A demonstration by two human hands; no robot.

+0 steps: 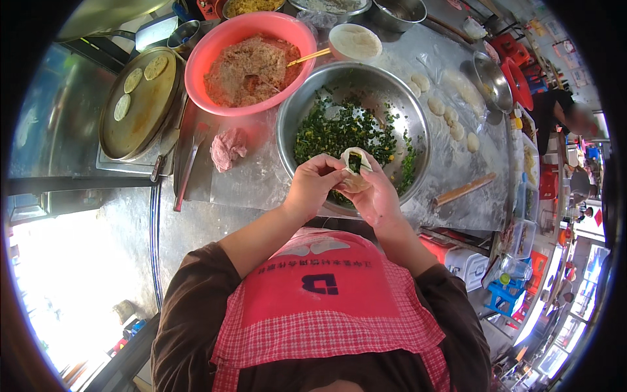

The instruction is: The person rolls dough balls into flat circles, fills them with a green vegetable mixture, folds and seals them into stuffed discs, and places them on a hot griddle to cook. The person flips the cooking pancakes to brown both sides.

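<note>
Between both hands is a piece of dough wrapped around green filling, its top partly open so the filling shows. My left hand pinches the dough's near left edge with thumb and fingers. Cupped around its right side and underneath is my right hand. Both are held over the near part of a large steel bowl that contains chopped green leaves with yellow bits. Several small dough balls lie on the floured metal table to the right, and a wooden rolling pin rests nearer me.
A pink basin of minced filling with chopsticks stands behind left, beside a bowl of flour. Further left, a round griddle bears three flat cakes. A pink cloth and a red-handled tool lie nearer. Another person stands far right.
</note>
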